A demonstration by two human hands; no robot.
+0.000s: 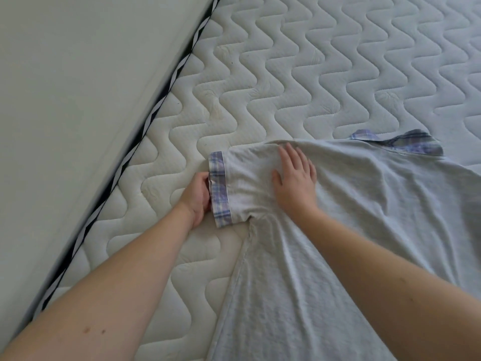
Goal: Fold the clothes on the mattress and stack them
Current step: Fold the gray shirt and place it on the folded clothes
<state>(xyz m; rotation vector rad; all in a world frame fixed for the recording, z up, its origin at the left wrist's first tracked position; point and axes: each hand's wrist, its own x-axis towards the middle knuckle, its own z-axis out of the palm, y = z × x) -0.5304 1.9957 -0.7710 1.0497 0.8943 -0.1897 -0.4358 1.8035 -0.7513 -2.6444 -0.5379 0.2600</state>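
A light grey short-sleeved shirt (364, 217) with blue plaid trim lies spread on the white quilted mattress (286, 74). Its plaid collar (406, 145) points away from me. The left sleeve (244, 183) lies flat, ending in a plaid cuff (218, 188). My left hand (197, 196) grips that cuff's edge, fingers curled under the fabric. My right hand (294, 178) rests flat on the sleeve near the shoulder, fingers spread and straight. Both forearms reach in from the bottom of the view.
A pale wall (78, 100) runs along the mattress's left side. A black-and-white striped band (166, 92) marks the mattress edge there. Bare quilted surface stretches beyond and to the left of the shirt.
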